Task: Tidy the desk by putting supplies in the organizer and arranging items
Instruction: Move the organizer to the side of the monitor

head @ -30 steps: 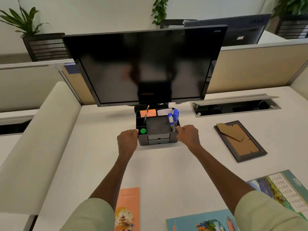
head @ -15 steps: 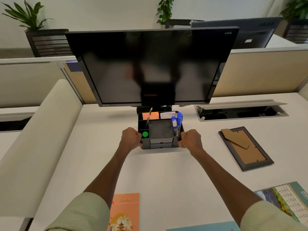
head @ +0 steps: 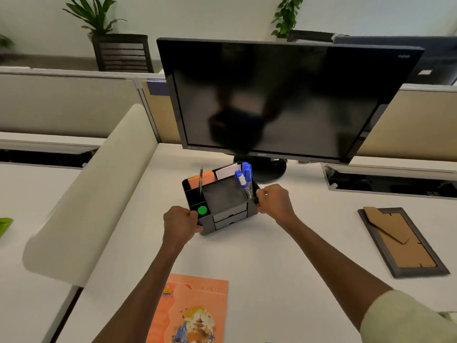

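Right now I've got left hand and right hand clamped on the organizer's side walls, just before the monitor. Rigid, light, top-loaded with loose pens; low side grips seem safest.

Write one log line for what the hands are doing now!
left hand: grips organizer left side | right hand: grips right side | organizer: on desk, before monitor

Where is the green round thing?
In the head view, the green round thing sits in the front left compartment of the black organizer, right beside the left hand, in front of the pencil.
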Tool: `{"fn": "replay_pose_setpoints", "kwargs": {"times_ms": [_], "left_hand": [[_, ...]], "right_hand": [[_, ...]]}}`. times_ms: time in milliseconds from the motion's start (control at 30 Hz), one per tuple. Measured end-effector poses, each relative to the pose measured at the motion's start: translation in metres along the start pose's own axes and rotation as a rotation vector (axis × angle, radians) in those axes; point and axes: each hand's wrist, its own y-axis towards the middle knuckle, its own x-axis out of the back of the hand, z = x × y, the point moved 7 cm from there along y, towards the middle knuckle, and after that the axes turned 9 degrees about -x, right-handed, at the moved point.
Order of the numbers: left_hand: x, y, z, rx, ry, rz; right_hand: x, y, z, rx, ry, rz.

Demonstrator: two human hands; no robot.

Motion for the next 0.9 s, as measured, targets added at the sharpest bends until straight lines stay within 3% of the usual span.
{"fn": "replay_pose_setpoints", "kwargs": {"times_ms": [233, 433, 700, 900], "left_hand": [[0.051, -0.005, 0.029, 0.058, -0.025, -0.276], [0.064, 0.000, 0.042, 0.139, -0.050, -0.437], [0.064, 0.014, 0.050, 0.264, -0.091, -0.601], [0.067, 0.020, 0.042, 0.331, -0.196, -0.683]], "right_hand": [[-0.053, -0.027, 0.084, 0.112, 0.212, 0.204], [-0.100, -0.049, 0.136, 0.266, 0.090, 0.399], [-0.132, -0.071, 0.167, 0.422, -0.106, 0.524], [-0.147, -0.074, 0.176, 0.416, -0.147, 0.602]]}}
